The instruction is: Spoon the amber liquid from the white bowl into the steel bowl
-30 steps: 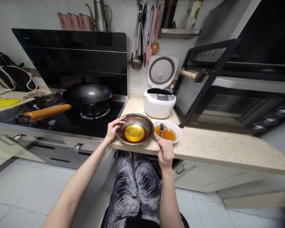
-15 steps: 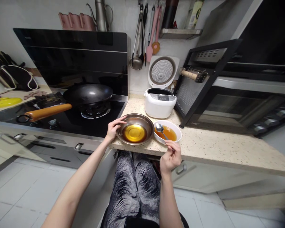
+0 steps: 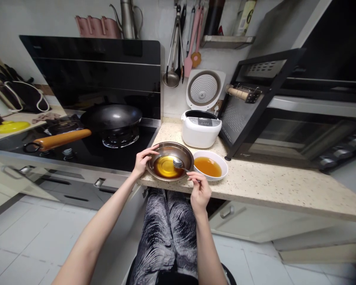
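Note:
A shallow metal bowl (image 3: 182,150) with clear amber liquid over its bottom stands at the counter's front edge. My left hand (image 3: 142,160) grips its left rim, fingers over the edge. Between the fingertips of my right hand (image 3: 200,190) is the handle of a metal spoon (image 3: 178,163), whose head is over the right part of the metal bowl. Whether the spoon touches the liquid I cannot tell. Just to the right sits a white bowl (image 3: 224,171) holding orange-brown liquid.
Behind the bowls stands a white rice cooker (image 3: 201,132) with its lid up. A black wok (image 3: 112,118) rests on the stove at left, its wooden handle (image 3: 63,139) pointing toward the front. An oven (image 3: 311,134) is at right; tongs (image 3: 176,43) hang on the wall.
My right hand has moved left with the spoon, from over the white bowl to over the metal bowl. The left hand stays on the metal bowl's rim.

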Demonstrator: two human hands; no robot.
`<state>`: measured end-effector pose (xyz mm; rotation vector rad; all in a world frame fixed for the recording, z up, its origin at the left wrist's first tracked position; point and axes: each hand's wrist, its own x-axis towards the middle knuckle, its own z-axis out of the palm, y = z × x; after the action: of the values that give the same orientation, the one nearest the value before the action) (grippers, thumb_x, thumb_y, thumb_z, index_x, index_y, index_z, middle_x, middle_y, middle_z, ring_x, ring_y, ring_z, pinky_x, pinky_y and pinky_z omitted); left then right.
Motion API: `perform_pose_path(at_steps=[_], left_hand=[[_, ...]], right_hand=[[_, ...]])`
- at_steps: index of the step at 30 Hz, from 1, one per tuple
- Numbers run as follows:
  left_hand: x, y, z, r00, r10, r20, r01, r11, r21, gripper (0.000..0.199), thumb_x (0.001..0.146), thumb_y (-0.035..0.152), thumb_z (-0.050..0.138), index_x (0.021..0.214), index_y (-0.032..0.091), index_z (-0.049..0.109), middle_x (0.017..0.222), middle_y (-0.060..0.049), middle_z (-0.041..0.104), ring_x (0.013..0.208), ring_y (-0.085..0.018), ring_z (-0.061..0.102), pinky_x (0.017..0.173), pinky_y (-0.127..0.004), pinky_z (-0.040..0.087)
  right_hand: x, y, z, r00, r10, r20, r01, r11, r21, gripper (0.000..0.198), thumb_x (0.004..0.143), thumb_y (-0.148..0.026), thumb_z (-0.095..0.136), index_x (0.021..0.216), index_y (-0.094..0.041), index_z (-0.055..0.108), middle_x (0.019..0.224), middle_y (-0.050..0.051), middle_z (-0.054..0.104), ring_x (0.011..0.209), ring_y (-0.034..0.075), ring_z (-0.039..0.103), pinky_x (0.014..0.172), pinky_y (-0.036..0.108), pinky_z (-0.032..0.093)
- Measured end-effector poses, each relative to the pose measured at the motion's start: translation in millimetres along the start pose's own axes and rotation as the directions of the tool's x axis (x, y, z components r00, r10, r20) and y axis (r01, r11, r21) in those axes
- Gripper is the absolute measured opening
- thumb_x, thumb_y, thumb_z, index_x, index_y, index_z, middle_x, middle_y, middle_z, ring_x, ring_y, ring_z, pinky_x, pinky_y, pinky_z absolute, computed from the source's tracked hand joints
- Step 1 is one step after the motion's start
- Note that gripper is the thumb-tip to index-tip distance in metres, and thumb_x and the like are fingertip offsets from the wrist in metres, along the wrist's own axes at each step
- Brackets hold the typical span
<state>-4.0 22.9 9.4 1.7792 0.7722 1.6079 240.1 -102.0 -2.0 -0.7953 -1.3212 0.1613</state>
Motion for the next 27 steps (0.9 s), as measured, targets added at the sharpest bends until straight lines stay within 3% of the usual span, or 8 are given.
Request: perform_pose_path(at_steps=[4,13,21,27], left_hand=[[0.0,-0.6,0.0,1.0,-0.002,-0.002,0.002,1.0,-0.006,0.037,0.072,0.017,0.052,0.09,0.021,0.085,0.132,-0.007,0.074,0.132,-0.034,0.065,0.12,-0.053,0.043],[0.2,-0.2,0.3,1.0,-0.001,-0.002,0.001,1.0,0.006,0.037,0.072,0.017,0.052,0.09,0.021,0.085,0.131,-0.006,0.075,0.131,-0.034,0.065,0.119,-0.053,0.043],[0.0,2.2,0.8,1.0,-0.004,0.0,0.004,1.0,0.0,0.038,0.071,0.017,0.052,0.09,0.021,0.085,0.131,-0.007,0.074,0.132,-0.034,0.065,0.12,-0.053,0.043],[0.4,1.8,1.4,1.0,-0.004,-0.005,0.004,1.0,0.002,0.036,0.071,0.018,0.053,0.089,0.021,0.084,0.131,-0.007,0.075,0.131,-0.034,0.066,0.119,-0.054,0.044]], right_hand=[[-3.1,3.8,3.3,0.996,0.041,0.08,-0.042,0.999,0.012,0.018,0.104,-0.022,0.051,0.092,-0.023,0.064,0.097,0.005,0.077,0.087,0.017,0.072,0.079,0.033,0.058],[-1.9,2.8,4.1,0.993,0.051,0.106,-0.054,0.998,0.017,0.019,0.104,-0.027,0.053,0.091,-0.024,0.067,0.088,0.003,0.074,0.082,0.016,0.069,0.074,0.029,0.055],[-3.9,3.4,9.4,0.944,0.29,0.158,-0.312,0.941,0.131,0.024,0.103,-0.042,0.054,0.099,-0.022,0.067,0.085,0.001,0.071,0.056,0.01,0.054,0.058,0.026,0.048],[1.4,5.4,6.2,0.924,0.306,0.231,-0.357,0.906,0.228,0.036,0.103,-0.048,0.052,0.086,-0.02,0.064,0.091,0.004,0.071,0.052,0.008,0.052,0.054,0.025,0.046]])
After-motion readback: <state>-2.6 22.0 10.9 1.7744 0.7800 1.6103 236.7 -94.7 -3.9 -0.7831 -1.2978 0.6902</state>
